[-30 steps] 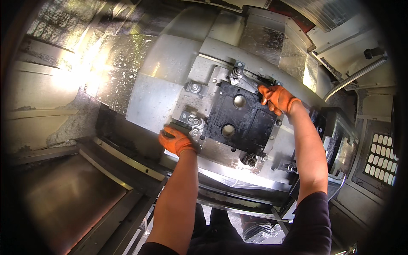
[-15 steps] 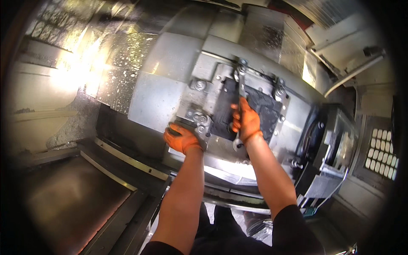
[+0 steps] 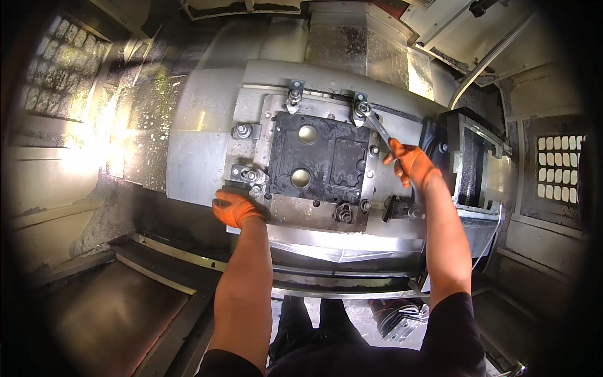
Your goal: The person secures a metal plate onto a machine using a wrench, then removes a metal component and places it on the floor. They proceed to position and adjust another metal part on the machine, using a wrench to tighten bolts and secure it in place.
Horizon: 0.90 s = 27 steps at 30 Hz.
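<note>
Diagonally, one wrench (image 3: 379,129) is gripped by right hand (image 3: 416,164), head up-left | two bores (image 3: 307,134) | left hand (image 3: 235,208): grasp cannot be told

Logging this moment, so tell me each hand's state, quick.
Left hand: beside a clamp; whether it grips anything cannot be told.
Right hand: closed, holding a wrench.

The block (image 3: 321,157) lies on the fixture plate (image 3: 295,211), the left hand (image 3: 235,208) before it to the left, the right hand (image 3: 411,164) to its right, two clamps (image 3: 294,95) behind it, the right one under the wrench (image 3: 379,129).
</note>
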{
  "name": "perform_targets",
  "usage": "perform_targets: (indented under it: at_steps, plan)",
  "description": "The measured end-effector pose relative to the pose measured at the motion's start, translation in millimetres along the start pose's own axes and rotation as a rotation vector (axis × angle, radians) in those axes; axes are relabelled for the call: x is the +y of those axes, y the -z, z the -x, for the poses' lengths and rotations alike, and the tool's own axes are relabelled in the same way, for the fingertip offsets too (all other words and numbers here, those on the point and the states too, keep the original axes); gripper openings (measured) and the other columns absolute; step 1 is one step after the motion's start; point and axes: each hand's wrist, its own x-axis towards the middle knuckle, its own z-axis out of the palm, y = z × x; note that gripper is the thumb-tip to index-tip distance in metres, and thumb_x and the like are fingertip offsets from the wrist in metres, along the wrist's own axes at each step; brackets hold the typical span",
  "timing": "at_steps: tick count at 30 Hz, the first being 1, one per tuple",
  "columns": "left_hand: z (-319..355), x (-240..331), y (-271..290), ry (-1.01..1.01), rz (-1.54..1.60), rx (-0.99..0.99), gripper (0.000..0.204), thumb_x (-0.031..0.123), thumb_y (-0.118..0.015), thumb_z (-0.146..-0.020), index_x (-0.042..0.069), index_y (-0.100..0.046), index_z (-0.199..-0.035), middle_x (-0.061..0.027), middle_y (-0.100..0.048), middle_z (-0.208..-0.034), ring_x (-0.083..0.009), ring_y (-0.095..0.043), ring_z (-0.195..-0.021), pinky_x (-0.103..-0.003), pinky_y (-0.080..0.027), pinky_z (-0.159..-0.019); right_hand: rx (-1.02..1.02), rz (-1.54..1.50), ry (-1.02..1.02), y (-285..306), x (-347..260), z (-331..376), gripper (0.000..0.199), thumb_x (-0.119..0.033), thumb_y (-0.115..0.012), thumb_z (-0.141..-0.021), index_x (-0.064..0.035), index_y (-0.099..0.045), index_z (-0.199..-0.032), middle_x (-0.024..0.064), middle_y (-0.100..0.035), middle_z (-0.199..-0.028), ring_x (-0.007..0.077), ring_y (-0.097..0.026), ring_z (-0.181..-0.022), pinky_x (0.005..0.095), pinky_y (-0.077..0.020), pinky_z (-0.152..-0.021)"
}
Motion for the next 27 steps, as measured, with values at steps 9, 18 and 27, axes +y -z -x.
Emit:
perform_targets:
  at_steps: [9, 18, 27]
  plan:
    - [6, 24, 8, 0.074, 0.008, -0.035, 0.052, 0.041, -0.056, -0.096, -0.008, -0.064, -0.115, -0.0292, -0.062, -0.119, -0.0436, -0.058, -0.113, -0.047, -0.046, -0.101, 0.074, 0.192, -0.032, 36, 8, -49, 0.065, -0.065, -0.059, -0.089, -0.0017, -0.072, -0.094, 0.006, -0.051, -0.061, 0.0164, -0.049, -0.049, 0.0322, -0.0404, -0.047]
    - [-5, -10, -7, -0.01, 0.032, -0.057, 0.052, 0.039, -0.055, -0.097, -0.01, -0.064, -0.109, -0.0289, -0.064, -0.112, -0.0437, -0.057, -0.109, -0.049, -0.045, -0.099, 0.432, 0.265, 0.339, -4, 81, -82, 0.057, -0.058, -0.051, -0.096, -0.005, -0.074, -0.098, 0.0174, -0.074, -0.093, 0.0334, -0.069, -0.089, 0.037, -0.0524, -0.082]
    - [24, 50, 15, -0.257, -0.203, 0.067, 0.04, 0.032, -0.059, -0.097, -0.008, -0.063, -0.097, -0.0281, -0.064, -0.098, -0.044, -0.06, -0.091, -0.049, -0.049, -0.085, 0.551, 0.051, 0.148, -57, 67, -39, 0.053, -0.053, -0.05, -0.098, -0.006, -0.074, -0.09, 0.0054, -0.065, -0.07, 0.0137, -0.048, -0.055, 0.0313, -0.0352, -0.052]
